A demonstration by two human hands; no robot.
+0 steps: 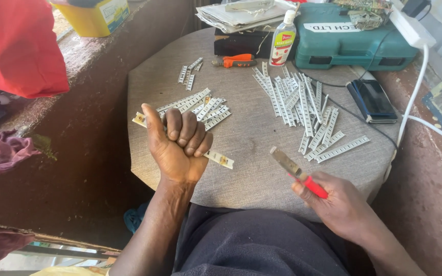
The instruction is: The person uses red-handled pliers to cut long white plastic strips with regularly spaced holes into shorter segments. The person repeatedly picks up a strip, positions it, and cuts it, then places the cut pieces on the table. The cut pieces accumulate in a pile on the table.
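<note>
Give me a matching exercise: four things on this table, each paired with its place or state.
Things:
1. white strip
2. red-handled blade tool
3. black phone
4. orange-handled pliers

Places or states:
A. lying at the table's right edge
B. gripped in the left hand
C. lying before the black box, far side
D. held in the right hand

Pairs: 1-B, 2-D, 3-A, 4-C

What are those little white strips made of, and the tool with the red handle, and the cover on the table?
The white strips look like thin rigid plastic or coated board, matt, with regular small yellowish squares. The tool in the right hand has a flat, dull grey blade, probably metal, and a glossy red handle, likely plastic. The table cover looks like coarse woven grey cloth, with a visible weave.
</note>
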